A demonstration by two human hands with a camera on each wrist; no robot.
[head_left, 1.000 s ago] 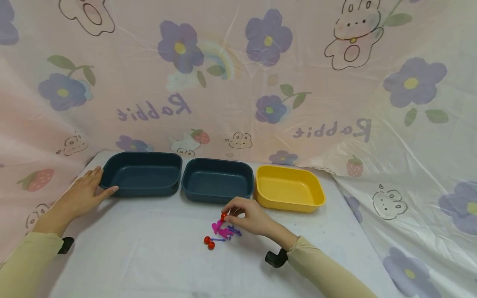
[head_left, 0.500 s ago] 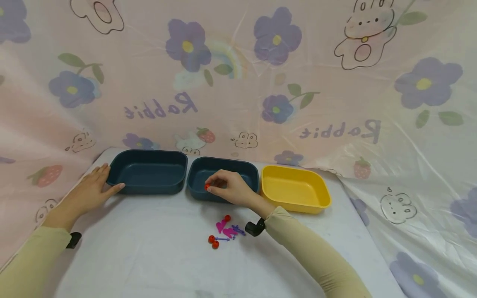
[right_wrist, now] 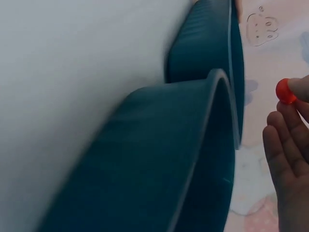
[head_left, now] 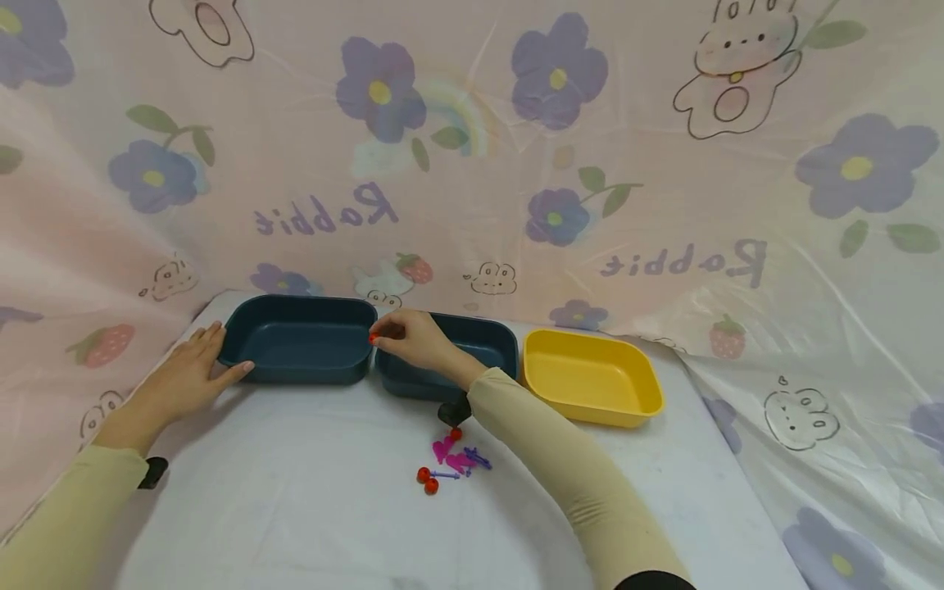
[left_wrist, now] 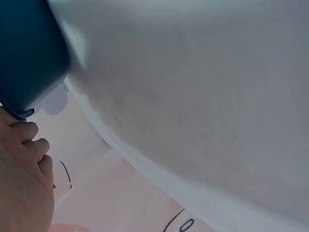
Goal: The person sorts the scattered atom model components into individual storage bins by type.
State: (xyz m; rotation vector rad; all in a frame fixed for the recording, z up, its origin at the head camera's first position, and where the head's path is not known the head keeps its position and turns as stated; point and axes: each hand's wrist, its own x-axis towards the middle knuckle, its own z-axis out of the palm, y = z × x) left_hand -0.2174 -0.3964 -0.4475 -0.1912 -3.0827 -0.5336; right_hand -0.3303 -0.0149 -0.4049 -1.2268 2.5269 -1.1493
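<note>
My right hand (head_left: 419, 340) pinches a small round red bead (right_wrist: 285, 91) between thumb and fingertips, the other fingers extended below it in the right wrist view. It is above the left end of the middle dark teal bin (head_left: 487, 348), beside the rim of the left dark teal bin (head_left: 295, 373). My left hand (head_left: 184, 377) lies with extended fingers against the left bin's outer left side. On the white table sit three red beads (head_left: 431, 486), magenta pieces (head_left: 460, 462) and thin purple sticks (head_left: 478, 457), loosely piled together.
A yellow bin (head_left: 590, 401) stands at the right end of the row, close to the middle bin. A printed rabbit-and-flower cloth (head_left: 472, 221) hangs behind and at the sides of the white table (head_left: 310, 492).
From the small pile, my right hand has lifted the red bead and carried it up and left, over the middle bin to the left bin's edge. My left hand keeps its place.
</note>
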